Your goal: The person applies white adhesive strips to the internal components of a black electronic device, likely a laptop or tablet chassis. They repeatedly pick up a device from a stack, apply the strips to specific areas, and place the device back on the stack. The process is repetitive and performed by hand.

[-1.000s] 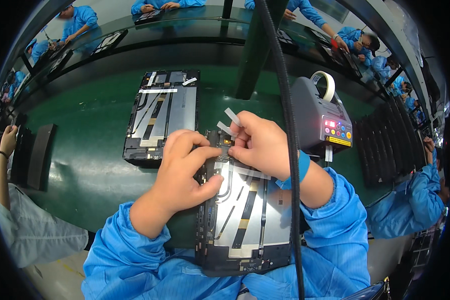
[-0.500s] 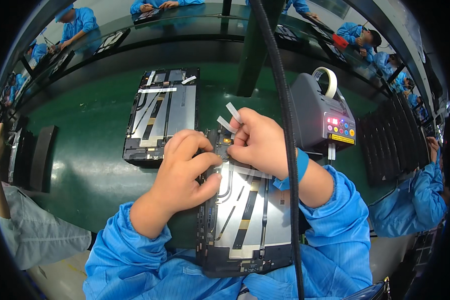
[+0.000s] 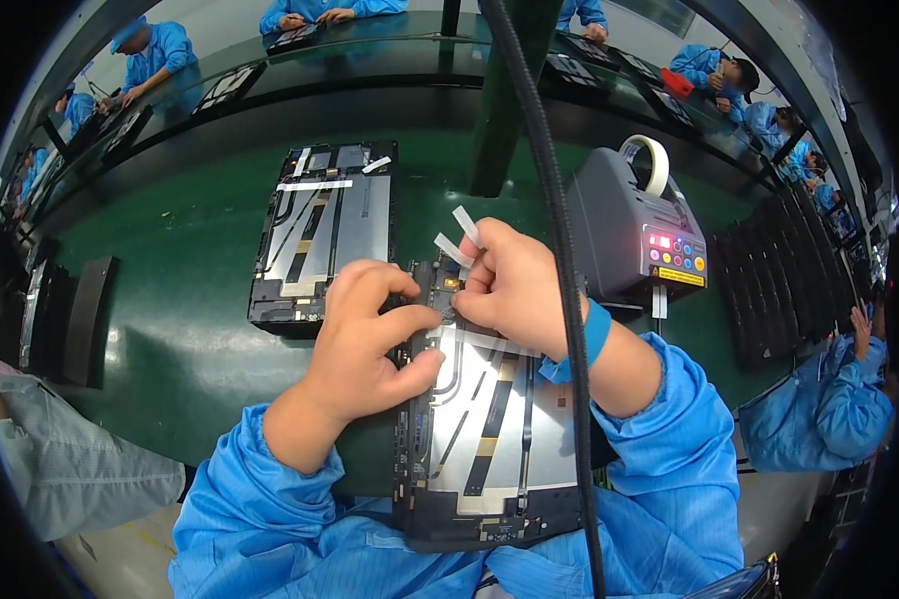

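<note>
Right now both hands meet at the top edge of an opened tablet [image 3: 489, 419] lying back-up at the near edge of the green bench [image 3: 170, 329]. Left hand [image 3: 370, 339] presses fingertips on the tablet's upper left corner, gripping nothing. Right hand [image 3: 514, 290] pinches two white tape strips [image 3: 459, 238]. A second opened tablet [image 3: 325, 230] lies further back; a tape dispenser [image 3: 634, 235] stands right.
</note>
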`<action>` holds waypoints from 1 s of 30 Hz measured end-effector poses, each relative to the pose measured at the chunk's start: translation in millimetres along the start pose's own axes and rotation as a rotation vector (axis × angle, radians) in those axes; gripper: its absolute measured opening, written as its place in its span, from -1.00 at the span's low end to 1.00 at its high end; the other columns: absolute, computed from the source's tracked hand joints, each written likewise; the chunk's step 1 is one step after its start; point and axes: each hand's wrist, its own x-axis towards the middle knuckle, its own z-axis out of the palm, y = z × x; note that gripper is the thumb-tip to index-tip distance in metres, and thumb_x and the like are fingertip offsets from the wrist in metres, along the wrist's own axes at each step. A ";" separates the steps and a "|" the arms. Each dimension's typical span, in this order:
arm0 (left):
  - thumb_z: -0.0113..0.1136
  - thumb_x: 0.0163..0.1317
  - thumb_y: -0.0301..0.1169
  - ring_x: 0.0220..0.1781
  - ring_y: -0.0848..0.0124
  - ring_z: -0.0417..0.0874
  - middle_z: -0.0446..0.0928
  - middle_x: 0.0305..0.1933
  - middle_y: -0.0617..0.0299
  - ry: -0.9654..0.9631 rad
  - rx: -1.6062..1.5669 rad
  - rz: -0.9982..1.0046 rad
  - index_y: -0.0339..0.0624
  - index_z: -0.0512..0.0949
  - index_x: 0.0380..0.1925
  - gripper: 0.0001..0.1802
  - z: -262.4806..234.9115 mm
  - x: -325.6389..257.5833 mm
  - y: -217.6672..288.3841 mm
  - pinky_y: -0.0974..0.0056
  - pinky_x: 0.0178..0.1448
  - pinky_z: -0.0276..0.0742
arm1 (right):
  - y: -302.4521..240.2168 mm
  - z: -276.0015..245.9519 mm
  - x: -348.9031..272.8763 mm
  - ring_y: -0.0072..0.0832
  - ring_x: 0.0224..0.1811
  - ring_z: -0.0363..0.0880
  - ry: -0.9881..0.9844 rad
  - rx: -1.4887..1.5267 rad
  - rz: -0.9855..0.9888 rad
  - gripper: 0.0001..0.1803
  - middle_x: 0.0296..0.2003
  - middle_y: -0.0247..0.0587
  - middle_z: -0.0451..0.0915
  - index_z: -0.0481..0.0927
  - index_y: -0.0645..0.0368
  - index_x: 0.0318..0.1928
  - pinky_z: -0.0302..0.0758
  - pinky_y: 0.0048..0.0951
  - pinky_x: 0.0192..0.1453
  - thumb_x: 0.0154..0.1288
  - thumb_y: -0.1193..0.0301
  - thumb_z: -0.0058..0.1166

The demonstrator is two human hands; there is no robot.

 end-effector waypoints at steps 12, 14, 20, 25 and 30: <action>0.35 -0.26 -0.33 0.00 0.08 0.45 0.45 -0.19 0.15 -0.026 -0.030 0.006 -0.14 0.64 -0.38 -0.67 1.2 -2.4 -1.6 0.03 0.13 0.31 | -11.5 -1.1 -3.5 -0.26 -0.33 0.62 -0.005 -0.116 0.082 -0.63 -0.46 -0.25 0.60 0.46 0.21 -0.16 0.51 -0.29 -0.22 -0.04 0.43 0.20; 0.34 -0.25 -0.33 0.02 0.05 0.44 0.45 -0.18 0.13 -0.001 -0.046 -0.038 -0.14 0.65 -0.35 -0.65 1.3 -0.7 2.1 0.02 0.16 0.31 | -12.2 -1.4 -3.9 -0.25 -0.33 0.62 -0.010 -0.109 0.098 -0.62 -0.45 -0.24 0.60 0.46 0.21 -0.16 0.51 -0.28 -0.22 -0.05 0.43 0.21; 0.31 -0.23 -0.36 0.12 0.00 0.42 0.45 -0.15 0.11 -0.066 -0.042 0.011 -0.14 0.66 -0.30 -0.64 1.7 -1.2 -1.5 0.02 0.22 0.31 | -10.9 -2.7 -4.0 -0.24 -0.36 0.62 -0.029 -0.093 0.082 -0.59 -0.47 -0.25 0.60 0.45 0.20 -0.12 0.51 -0.29 -0.23 -0.02 0.43 0.24; 0.29 -0.19 -0.37 0.14 0.01 0.41 0.45 -0.14 0.11 -0.050 -0.081 0.008 -0.14 0.66 -0.28 -0.65 3.0 -2.1 -3.3 0.01 0.24 0.28 | -2.7 -23.7 0.7 -0.31 -0.32 0.53 -0.140 -0.023 -0.301 -0.79 -0.41 -0.23 0.53 0.51 0.16 -0.24 0.46 -0.36 -0.23 0.08 0.52 0.20; 0.27 -0.19 -0.40 0.16 -0.04 0.39 0.45 -0.12 0.08 -0.047 -0.108 0.012 -0.18 0.66 -0.28 -0.64 4.2 -3.1 -4.7 -0.02 0.25 0.28 | -5.9 -18.0 4.0 -0.22 -0.18 0.45 -0.178 -0.420 -0.679 -0.85 -0.34 -0.24 0.49 0.58 0.09 -0.35 0.41 -0.27 -0.10 0.01 0.52 0.24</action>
